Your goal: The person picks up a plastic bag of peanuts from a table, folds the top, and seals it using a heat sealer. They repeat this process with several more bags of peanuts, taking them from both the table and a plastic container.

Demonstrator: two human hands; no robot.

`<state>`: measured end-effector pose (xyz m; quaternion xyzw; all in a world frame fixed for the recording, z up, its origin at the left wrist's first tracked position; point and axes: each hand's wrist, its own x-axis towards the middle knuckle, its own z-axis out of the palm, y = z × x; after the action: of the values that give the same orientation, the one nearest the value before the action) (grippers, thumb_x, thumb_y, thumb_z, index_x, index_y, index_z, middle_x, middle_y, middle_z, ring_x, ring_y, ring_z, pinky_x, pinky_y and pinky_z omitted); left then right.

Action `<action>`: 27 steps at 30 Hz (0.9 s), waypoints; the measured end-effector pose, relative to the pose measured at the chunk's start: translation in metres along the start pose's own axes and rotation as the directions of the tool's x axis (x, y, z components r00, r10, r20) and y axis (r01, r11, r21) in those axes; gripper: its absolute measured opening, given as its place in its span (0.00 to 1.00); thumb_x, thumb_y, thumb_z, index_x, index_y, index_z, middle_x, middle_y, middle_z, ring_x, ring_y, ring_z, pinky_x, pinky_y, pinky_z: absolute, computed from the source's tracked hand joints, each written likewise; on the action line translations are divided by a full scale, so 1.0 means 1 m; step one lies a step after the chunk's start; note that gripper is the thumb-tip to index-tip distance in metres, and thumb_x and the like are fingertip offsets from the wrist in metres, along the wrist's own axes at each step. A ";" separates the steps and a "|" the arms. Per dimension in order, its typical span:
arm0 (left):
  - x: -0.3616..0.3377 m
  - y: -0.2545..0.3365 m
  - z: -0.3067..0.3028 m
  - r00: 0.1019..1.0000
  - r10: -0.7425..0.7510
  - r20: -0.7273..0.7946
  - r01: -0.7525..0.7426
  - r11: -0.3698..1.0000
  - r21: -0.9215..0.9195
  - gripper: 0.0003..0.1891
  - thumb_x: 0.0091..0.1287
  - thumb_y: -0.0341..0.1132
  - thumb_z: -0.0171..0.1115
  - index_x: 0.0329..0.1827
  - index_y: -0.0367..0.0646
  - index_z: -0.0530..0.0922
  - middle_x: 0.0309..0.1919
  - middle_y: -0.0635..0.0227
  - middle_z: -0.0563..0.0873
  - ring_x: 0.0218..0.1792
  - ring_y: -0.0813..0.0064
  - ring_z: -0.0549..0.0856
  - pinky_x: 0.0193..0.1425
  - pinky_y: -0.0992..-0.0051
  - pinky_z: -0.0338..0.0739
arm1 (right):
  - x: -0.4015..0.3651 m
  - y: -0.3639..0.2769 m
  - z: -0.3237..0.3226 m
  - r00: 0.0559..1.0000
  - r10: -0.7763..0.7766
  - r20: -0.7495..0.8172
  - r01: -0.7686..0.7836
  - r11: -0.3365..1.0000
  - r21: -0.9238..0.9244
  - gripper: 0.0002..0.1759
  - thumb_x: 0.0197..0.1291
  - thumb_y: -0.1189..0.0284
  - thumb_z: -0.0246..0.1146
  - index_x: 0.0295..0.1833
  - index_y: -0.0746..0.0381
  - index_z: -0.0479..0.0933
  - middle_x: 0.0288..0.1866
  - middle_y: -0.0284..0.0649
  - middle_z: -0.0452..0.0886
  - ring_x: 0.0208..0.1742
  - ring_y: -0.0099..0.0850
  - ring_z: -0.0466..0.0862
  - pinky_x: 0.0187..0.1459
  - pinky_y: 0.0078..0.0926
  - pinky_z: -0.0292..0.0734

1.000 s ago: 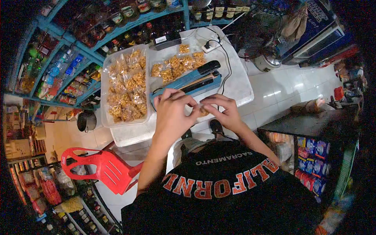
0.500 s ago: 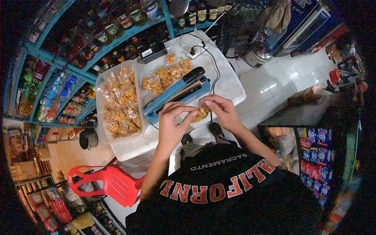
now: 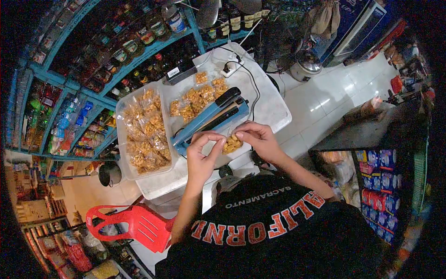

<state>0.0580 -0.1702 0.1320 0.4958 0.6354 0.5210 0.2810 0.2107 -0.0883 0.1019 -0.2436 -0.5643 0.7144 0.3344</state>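
Between my two hands hangs a small clear plastic bag of golden-brown snacks [image 3: 232, 145], near the front edge of the white table. My left hand [image 3: 204, 149] pinches the bag's upper left side between thumb and fingers. On the other side, my right hand [image 3: 258, 138] pinches its upper right edge. Just beyond the hands lies a blue impulse sealer [image 3: 211, 118] with a black handle, set at a slant. Behind the sealer is a pile of similar snack bags [image 3: 197, 97]. A clear plastic tub [image 3: 121, 153] full of such bags stands at the left.
A power strip [image 3: 231, 69] with plugged cables sits at the table's [image 3: 274, 102] back, beside a dark box [image 3: 181, 70]. Blue shelves [image 3: 139, 58] of bottles rise behind. A red plastic chair [image 3: 144, 228] stands at the lower left, and a rice cooker [image 3: 306, 66] beyond the table.
The bag has dropped slightly and turned so more of its contents show below my fingers. My hands have shifted a little, still pinching it. The camera view has tilted slightly.
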 end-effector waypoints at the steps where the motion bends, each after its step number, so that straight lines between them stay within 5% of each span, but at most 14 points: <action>1: -0.001 -0.001 0.000 1.000 -0.012 0.009 0.012 1.000 0.021 0.04 0.51 0.28 0.63 0.29 0.40 0.79 0.32 0.65 0.81 0.40 0.71 0.76 0.47 0.75 0.67 | 0.000 0.002 0.000 0.999 -0.041 -0.024 0.041 0.999 -0.031 0.08 0.54 0.76 0.59 0.40 0.68 0.76 0.36 0.38 0.77 0.38 0.22 0.75 0.40 0.18 0.70; 12: 0.004 0.000 0.007 0.996 0.088 -0.005 -0.087 0.995 0.040 0.06 0.48 0.28 0.65 0.31 0.42 0.81 0.28 0.68 0.82 0.36 0.74 0.76 0.44 0.76 0.66 | -0.001 -0.007 0.002 0.995 -0.101 -0.010 0.095 0.962 -0.255 0.08 0.53 0.73 0.60 0.36 0.66 0.78 0.30 0.37 0.78 0.33 0.21 0.76 0.36 0.17 0.70; 27: 0.009 0.001 0.008 0.994 0.054 -0.090 -0.050 0.998 0.043 0.03 0.47 0.28 0.66 0.26 0.42 0.82 0.23 0.71 0.81 0.28 0.79 0.72 0.38 0.79 0.65 | 0.000 0.006 0.006 0.997 0.054 -0.049 -0.049 0.993 0.103 0.10 0.55 0.73 0.58 0.40 0.68 0.76 0.37 0.36 0.79 0.37 0.19 0.75 0.41 0.16 0.70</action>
<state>0.0622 -0.1592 0.1319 0.4934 0.6451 0.5372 0.2279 0.2052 -0.0934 0.0981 -0.2590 -0.5118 0.7441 0.3424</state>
